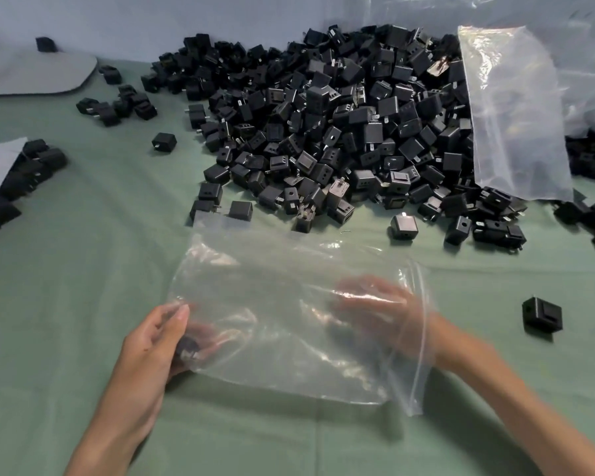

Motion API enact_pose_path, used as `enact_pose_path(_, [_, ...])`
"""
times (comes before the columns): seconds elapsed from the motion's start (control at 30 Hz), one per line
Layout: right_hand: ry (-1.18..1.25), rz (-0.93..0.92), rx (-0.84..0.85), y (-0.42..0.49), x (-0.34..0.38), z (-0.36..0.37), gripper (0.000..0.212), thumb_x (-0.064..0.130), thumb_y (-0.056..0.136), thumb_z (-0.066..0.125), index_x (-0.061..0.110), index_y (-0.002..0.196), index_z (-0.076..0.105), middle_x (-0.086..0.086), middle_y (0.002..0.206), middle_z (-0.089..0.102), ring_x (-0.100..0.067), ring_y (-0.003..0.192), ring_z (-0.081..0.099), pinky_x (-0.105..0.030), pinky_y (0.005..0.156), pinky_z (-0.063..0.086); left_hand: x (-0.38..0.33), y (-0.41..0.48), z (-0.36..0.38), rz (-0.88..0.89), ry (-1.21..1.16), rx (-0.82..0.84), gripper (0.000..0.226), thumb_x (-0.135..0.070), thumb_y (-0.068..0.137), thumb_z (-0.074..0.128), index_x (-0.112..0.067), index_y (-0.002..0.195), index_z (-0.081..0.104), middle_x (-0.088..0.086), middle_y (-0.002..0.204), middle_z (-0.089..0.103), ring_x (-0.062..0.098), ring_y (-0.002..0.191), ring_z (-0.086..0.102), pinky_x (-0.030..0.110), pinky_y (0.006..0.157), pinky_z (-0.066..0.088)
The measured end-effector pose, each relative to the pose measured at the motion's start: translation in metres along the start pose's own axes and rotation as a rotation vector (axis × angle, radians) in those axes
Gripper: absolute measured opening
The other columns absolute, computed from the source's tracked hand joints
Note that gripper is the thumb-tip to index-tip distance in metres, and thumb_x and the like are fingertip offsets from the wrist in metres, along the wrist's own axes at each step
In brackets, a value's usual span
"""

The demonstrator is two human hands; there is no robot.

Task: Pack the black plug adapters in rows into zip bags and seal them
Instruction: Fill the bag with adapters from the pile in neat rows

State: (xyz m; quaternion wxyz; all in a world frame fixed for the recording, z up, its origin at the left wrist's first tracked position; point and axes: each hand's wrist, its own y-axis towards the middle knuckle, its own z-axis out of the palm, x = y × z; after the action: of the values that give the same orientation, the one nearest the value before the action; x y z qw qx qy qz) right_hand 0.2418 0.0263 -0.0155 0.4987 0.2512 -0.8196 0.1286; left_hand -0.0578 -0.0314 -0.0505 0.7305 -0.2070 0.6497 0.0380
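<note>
A clear zip bag (282, 324) lies on the green cloth in front of me, its zip opening (421, 341) pointing right. My right hand (375, 307) is inside the bag through that opening, blurred, with its fingers stretched out and nothing visibly held. My left hand (152, 341) grips the bag's closed left end, thumb on top. One black plug adapter (189, 350) shows through the plastic by those fingers. The big heap of black plug adapters (340, 125) lies beyond the bag.
A second clear bag (516, 111) lies over the heap's right side. A single adapter (541, 316) stands right of my right forearm. Small clusters of adapters (117, 104) and grey sheets (31, 72) sit at the left.
</note>
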Motion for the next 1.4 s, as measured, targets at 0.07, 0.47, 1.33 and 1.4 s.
enact_pose_path(0.07, [-0.145,0.112,0.088,-0.014,-0.004,-0.038,0.032,-0.006,0.088,0.06,0.007,0.117,0.062,0.01,0.109,0.068,0.003,0.102,0.063,-0.012,0.086,0.049,-0.001,-0.002,-0.001,-0.004,-0.013,-0.005,0.02,-0.035,0.081,0.057,-0.021,0.088,0.069,0.012,0.08,0.073,0.027,0.077,0.07,0.031,0.068,0.06])
enact_pose_path(0.47, [-0.583,0.141,-0.22,0.116,0.008,-0.082,0.048,0.02,0.087,0.069,0.027,0.132,0.055,-0.005,0.127,0.057,-0.017,0.089,0.064,-0.039,0.091,0.052,0.003,-0.003,0.002,0.021,0.039,-0.043,0.017,-0.032,0.092,0.054,-0.019,0.094,0.065,0.01,0.088,0.074,0.033,0.082,0.071,0.034,0.068,0.058])
enact_pose_path(1.33, [0.358,0.243,-0.083,-0.039,-0.026,-0.032,0.025,0.023,0.085,0.066,0.031,0.107,0.072,-0.001,0.106,0.072,-0.011,0.096,0.068,-0.018,0.08,0.052,0.002,-0.004,0.004,0.01,0.065,-0.001,0.017,-0.025,0.099,0.047,-0.015,0.101,0.06,0.007,0.085,0.074,0.024,0.072,0.073,0.018,0.054,0.053])
enact_pose_path(1.4, [0.368,0.237,-0.059,-0.03,-0.021,-0.023,0.025,0.031,0.084,0.057,0.033,0.104,0.073,0.0,0.104,0.072,-0.013,0.096,0.067,-0.02,0.079,0.052,0.001,-0.005,0.004,0.016,0.086,-0.002,0.017,-0.025,0.1,0.046,-0.016,0.101,0.06,0.006,0.084,0.074,0.026,0.072,0.073,0.021,0.056,0.054])
